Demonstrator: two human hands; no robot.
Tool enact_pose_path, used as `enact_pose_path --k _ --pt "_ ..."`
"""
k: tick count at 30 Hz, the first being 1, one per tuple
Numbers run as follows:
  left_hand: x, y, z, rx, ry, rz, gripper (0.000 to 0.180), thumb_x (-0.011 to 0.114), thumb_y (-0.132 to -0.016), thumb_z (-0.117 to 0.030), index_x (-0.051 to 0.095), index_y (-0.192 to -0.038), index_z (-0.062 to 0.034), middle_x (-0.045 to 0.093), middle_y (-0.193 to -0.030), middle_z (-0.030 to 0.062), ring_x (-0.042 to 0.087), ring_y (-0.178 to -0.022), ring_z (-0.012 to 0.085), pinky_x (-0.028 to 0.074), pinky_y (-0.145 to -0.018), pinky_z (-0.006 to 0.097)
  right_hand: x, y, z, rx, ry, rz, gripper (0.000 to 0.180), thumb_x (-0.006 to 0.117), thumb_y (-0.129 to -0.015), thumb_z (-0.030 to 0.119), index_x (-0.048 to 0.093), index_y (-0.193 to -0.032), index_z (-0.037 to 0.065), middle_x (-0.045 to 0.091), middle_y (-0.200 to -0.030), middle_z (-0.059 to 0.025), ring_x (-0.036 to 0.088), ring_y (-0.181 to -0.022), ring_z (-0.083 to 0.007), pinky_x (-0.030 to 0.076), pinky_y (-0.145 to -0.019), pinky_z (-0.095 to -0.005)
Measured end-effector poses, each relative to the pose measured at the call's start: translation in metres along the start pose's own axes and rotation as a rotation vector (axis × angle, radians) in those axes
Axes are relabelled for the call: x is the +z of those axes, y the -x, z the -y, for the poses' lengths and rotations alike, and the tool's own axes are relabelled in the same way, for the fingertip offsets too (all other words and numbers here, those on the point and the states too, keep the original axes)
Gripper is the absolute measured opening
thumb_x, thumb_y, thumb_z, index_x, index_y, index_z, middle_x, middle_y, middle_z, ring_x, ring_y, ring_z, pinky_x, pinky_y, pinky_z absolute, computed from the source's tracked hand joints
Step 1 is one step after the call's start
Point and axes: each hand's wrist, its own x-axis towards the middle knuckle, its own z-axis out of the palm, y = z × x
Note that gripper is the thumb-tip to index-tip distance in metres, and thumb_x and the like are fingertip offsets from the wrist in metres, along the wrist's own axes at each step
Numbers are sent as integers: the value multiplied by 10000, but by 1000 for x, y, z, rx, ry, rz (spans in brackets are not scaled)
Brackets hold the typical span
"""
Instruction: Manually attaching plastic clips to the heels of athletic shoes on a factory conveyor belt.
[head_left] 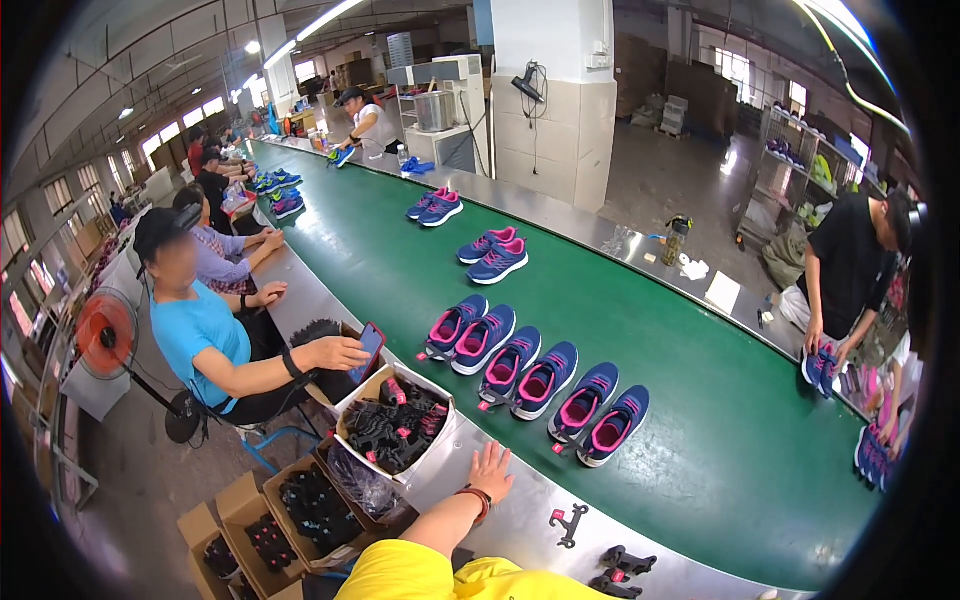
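Observation:
My left hand (490, 472) lies with its fingers spread on the metal ledge (530, 500) beside the green conveyor belt, holding nothing. My right hand is out of view. Close by on the belt stand three pairs of navy sneakers (545, 380) with pink linings and white soles. Black hangers with red tags show at their heels. To the right of my hand, a black plastic shoe hanger (569, 525) lies on the ledge, and more black hangers (622, 572) sit nearer me. Left of my hand stands a white carton (446, 440) full of black hangers.
Cardboard boxes (240, 500) with black hangers stand at lower left. A person in blue (205, 340) holds a phone (370, 350). More sneakers (495, 258) stand farther up the green belt (700, 400). Across it, a person in black (850, 255) handles a pair. A bottle (676, 240) stands on the far ledge.

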Motion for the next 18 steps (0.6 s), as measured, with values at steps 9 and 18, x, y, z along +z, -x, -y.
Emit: enact_pose_path --k 9,18 --pt "3 37 25 252 -208 274 660 389 -883 -124 112 -1482 -108 55 -1527 216 67 -1415 383 134 -1108 551 54 19 -5 -253 -98 -146 655 345 -913 404 229 -1442 36 157 -1512 -216 100 -1388 -421 83 -1083 -601" --pt "1 35 16 218 -314 384 720 388 -870 -101 37 -1495 -157 -50 -1544 178 -36 -1424 363 93 -1080 605 156 -48 -40 -440 -29 -1052 802 430 -874 438 106 -1458 -6 20 -1491 -313 13 -1351 -535 146 -1039 -669"
